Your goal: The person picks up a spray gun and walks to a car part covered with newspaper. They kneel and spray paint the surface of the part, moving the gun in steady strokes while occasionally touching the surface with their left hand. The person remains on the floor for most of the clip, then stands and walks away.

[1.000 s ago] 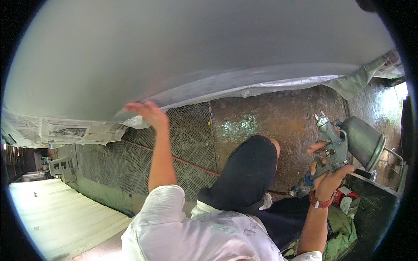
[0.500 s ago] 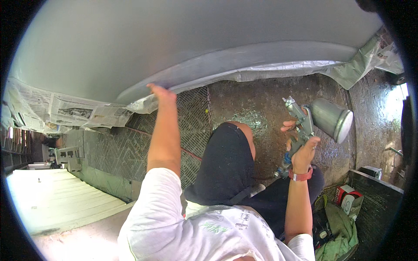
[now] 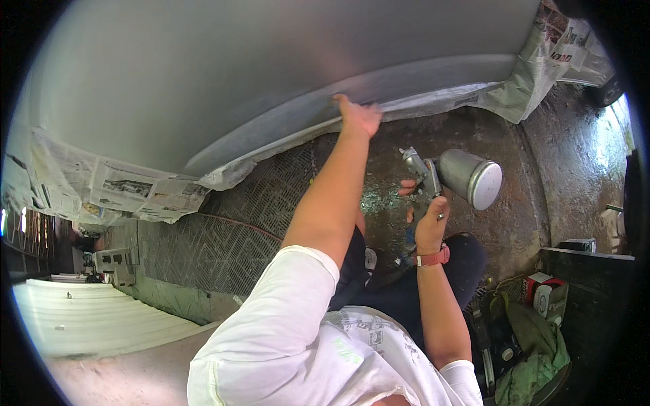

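A large grey painted panel [image 3: 271, 68] fills the upper part of the view, its edges masked with newspaper [image 3: 128, 193]. My left hand [image 3: 359, 115] is stretched up and rests flat, fingers apart, on the panel's lower edge. My right hand [image 3: 428, 220] grips the handle of a metal spray gun [image 3: 423, 172] with a grey round cup [image 3: 472, 177] on its side. The gun sits below the panel edge, its nozzle toward the upper left. A red watch strap [image 3: 433, 258] is on my right wrist.
Wet patterned metal floor [image 3: 237, 230] lies under the panel. Masking paper [image 3: 542, 68] hangs at the upper right. A green cloth bag [image 3: 535, 345] and small boxes [image 3: 548, 291] sit at the lower right. A white corrugated sheet [image 3: 88, 318] lies at the lower left.
My left hand has slid rightward along the panel's lower edge. My right hand with the spray gun has moved left and closer to the panel edge; the view has shifted.
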The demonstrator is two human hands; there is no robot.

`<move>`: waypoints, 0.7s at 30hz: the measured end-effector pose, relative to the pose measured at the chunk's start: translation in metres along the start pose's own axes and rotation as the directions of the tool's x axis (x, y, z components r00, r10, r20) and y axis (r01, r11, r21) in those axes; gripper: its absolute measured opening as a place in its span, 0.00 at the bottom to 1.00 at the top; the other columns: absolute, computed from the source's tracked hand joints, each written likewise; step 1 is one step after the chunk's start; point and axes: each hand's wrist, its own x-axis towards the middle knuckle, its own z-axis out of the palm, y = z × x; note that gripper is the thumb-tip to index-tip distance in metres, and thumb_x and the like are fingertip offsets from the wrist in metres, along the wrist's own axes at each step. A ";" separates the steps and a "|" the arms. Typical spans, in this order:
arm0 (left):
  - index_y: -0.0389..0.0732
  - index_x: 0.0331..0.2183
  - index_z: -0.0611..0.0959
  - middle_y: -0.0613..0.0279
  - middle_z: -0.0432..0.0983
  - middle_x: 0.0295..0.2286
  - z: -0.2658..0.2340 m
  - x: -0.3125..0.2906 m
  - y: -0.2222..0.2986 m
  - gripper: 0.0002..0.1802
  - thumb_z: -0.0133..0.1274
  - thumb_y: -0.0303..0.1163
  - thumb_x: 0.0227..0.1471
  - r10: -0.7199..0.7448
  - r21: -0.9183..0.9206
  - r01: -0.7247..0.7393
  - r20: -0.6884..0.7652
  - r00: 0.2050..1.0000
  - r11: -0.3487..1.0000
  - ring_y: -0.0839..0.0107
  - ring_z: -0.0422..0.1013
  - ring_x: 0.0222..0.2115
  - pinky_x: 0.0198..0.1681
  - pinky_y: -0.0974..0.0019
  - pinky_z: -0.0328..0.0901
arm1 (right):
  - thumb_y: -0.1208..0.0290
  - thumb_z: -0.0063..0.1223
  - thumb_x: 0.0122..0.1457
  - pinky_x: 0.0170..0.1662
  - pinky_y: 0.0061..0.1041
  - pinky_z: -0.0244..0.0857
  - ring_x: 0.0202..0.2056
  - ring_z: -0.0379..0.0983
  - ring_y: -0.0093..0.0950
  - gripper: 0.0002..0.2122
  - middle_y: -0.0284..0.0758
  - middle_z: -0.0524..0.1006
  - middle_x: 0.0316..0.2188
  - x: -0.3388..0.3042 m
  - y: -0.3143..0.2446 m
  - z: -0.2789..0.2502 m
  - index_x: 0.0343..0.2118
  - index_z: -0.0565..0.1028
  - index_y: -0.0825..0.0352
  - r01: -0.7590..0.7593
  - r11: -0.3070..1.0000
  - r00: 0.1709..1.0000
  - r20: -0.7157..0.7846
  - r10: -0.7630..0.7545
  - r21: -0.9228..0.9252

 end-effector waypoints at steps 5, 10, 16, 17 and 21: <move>0.47 0.73 0.27 0.43 0.32 0.75 0.003 -0.034 0.000 0.64 0.37 0.78 0.61 -0.284 0.430 0.219 0.093 0.954 0.876 0.39 0.40 0.74 0.76 0.40 0.37 | 0.30 0.35 0.69 0.27 0.18 0.67 0.47 0.79 0.22 0.42 0.36 0.83 0.50 0.003 -0.005 0.011 0.73 0.61 0.62 0.027 1.000 0.999 0.016 -0.027 0.013; 0.43 0.75 0.45 0.47 0.44 0.74 -0.020 -0.087 0.096 0.58 0.45 0.71 0.64 -0.252 0.996 -0.030 0.007 0.968 -0.089 0.44 0.49 0.73 0.74 0.40 0.45 | 0.33 0.32 0.72 0.27 0.19 0.68 0.48 0.80 0.24 0.40 0.37 0.83 0.50 0.008 -0.019 0.026 0.73 0.60 0.62 0.051 0.999 0.999 -0.020 -0.051 0.007; 0.47 0.73 0.59 0.53 0.49 0.74 -0.057 -0.126 0.145 0.46 0.54 0.57 0.65 -0.164 0.424 -0.324 0.372 0.914 -0.846 0.53 0.51 0.73 0.75 0.44 0.46 | 0.33 0.30 0.73 0.26 0.21 0.68 0.41 0.81 0.24 0.38 0.37 0.84 0.44 0.023 -0.039 0.039 0.59 0.74 0.69 0.000 0.990 1.000 -0.005 0.001 0.140; 0.48 0.73 0.59 0.54 0.48 0.74 -0.062 -0.128 0.144 0.46 0.55 0.56 0.64 -0.218 0.285 -0.372 0.451 0.865 -0.883 0.54 0.49 0.74 0.75 0.44 0.45 | 0.34 0.30 0.73 0.26 0.22 0.68 0.39 0.82 0.25 0.38 0.38 0.84 0.43 0.023 -0.039 0.043 0.51 0.77 0.72 -0.014 0.990 1.000 -0.020 0.016 0.139; 0.51 0.74 0.55 0.57 0.43 0.75 -0.075 -0.130 0.140 0.48 0.56 0.55 0.63 -0.305 -0.053 -0.323 0.501 0.810 -0.945 0.56 0.40 0.76 0.76 0.42 0.41 | 0.35 0.30 0.73 0.26 0.22 0.68 0.40 0.81 0.25 0.37 0.39 0.84 0.43 0.007 -0.026 0.064 0.59 0.72 0.69 -0.078 0.993 0.992 0.102 0.069 0.087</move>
